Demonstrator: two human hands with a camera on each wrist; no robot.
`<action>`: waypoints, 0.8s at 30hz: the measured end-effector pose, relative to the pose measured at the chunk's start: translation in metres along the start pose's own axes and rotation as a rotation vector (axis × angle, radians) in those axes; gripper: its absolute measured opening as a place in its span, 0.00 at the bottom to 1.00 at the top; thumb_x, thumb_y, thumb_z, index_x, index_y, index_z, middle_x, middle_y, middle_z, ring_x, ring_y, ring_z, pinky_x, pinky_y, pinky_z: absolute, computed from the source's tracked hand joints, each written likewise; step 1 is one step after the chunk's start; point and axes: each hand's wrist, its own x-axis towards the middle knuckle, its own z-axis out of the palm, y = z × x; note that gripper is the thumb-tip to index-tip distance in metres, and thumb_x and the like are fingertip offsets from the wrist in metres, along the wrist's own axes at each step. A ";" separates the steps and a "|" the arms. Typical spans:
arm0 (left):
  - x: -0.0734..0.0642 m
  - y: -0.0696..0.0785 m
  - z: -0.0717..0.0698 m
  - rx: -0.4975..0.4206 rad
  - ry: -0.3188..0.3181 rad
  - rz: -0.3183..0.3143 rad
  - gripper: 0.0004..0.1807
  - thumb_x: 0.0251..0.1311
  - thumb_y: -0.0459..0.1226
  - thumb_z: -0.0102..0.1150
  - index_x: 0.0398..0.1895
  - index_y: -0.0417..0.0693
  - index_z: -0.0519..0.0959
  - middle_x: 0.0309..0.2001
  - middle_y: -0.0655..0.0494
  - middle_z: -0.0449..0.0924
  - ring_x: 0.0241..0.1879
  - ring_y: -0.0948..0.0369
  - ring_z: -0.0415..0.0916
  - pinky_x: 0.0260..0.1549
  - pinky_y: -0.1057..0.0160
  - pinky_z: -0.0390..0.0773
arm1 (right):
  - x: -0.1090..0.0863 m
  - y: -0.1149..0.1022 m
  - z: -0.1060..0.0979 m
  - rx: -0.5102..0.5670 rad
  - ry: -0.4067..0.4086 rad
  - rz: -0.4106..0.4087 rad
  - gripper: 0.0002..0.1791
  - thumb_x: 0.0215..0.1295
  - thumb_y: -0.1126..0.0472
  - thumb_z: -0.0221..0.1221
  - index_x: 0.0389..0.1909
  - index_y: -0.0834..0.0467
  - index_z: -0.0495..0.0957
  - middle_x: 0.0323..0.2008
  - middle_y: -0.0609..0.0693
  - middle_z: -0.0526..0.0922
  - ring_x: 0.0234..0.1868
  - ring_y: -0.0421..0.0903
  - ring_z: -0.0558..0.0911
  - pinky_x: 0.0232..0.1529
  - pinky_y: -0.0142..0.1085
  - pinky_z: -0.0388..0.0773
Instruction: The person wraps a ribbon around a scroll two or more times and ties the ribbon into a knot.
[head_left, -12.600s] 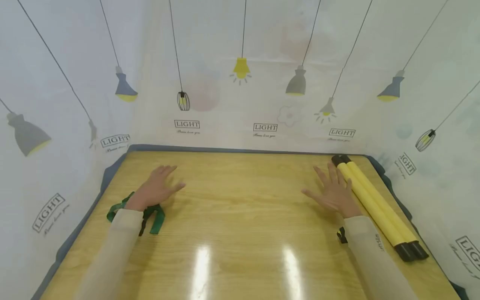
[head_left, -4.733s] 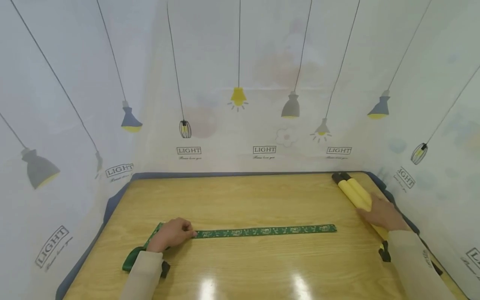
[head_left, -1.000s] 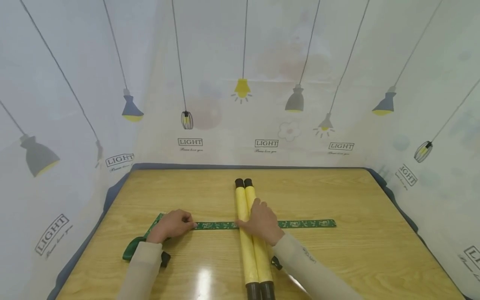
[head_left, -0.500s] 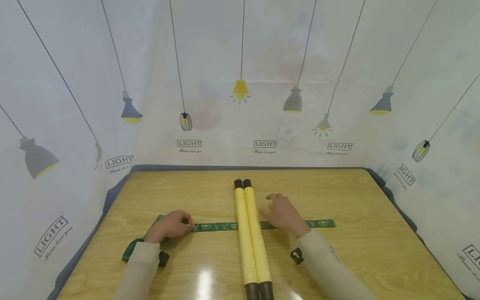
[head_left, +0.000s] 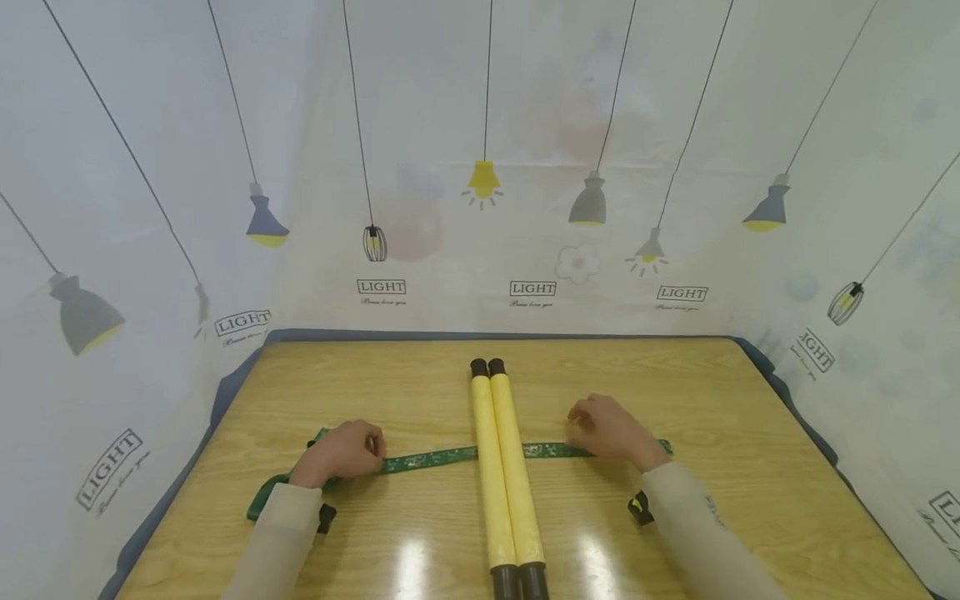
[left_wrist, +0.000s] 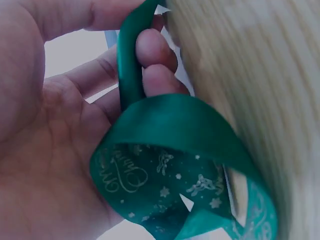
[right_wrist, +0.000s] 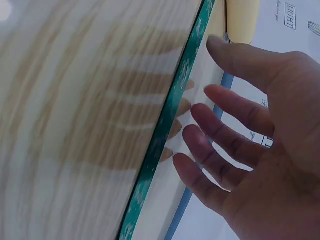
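A green ribbon (head_left: 431,459) with white print runs across the table beneath two yellow rods (head_left: 501,475) with dark ends, which lie side by side pointing away from me. My left hand (head_left: 341,454) pinches the ribbon left of the rods, and the ribbon slopes slightly there. In the left wrist view, a loose loop of ribbon (left_wrist: 170,125) hangs by the palm of the left hand (left_wrist: 65,130). Over the ribbon's right stretch hovers my right hand (head_left: 611,429), holding nothing. The right wrist view shows its fingers (right_wrist: 220,145) spread and relaxed, apart from the ribbon (right_wrist: 167,115).
The wooden table (head_left: 375,375) has a dark blue border (head_left: 420,335) along its back and sides. White curtains (head_left: 450,100) printed with lamps stand behind and on both sides. A dark strap piece (head_left: 640,508) shows by the right wrist.
My right hand has let go of the rods, brought earlier from the right side onto the ribbon, and slid right along the ribbon. My left hand has stayed, while its ribbon has lifted slightly.
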 end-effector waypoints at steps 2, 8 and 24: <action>-0.001 0.001 -0.001 0.001 -0.011 -0.015 0.06 0.57 0.30 0.61 0.32 0.51 0.82 0.28 0.55 0.77 0.22 0.59 0.69 0.23 0.61 0.67 | -0.002 0.003 -0.002 0.016 -0.023 0.018 0.21 0.62 0.54 0.72 0.50 0.62 0.82 0.43 0.54 0.84 0.46 0.51 0.82 0.52 0.51 0.81; -0.002 0.003 -0.003 0.038 -0.015 -0.025 0.06 0.55 0.30 0.68 0.32 0.51 0.82 0.29 0.55 0.78 0.25 0.57 0.72 0.25 0.60 0.71 | -0.006 0.008 -0.005 0.076 -0.078 0.083 0.16 0.62 0.55 0.72 0.46 0.59 0.82 0.35 0.48 0.83 0.36 0.44 0.79 0.42 0.43 0.80; -0.009 0.006 -0.008 0.073 -0.001 -0.056 0.02 0.60 0.34 0.69 0.33 0.46 0.84 0.27 0.56 0.79 0.24 0.60 0.72 0.24 0.61 0.72 | -0.013 0.010 -0.007 0.077 -0.104 -0.032 0.06 0.71 0.58 0.64 0.33 0.52 0.79 0.30 0.43 0.80 0.32 0.38 0.75 0.35 0.34 0.74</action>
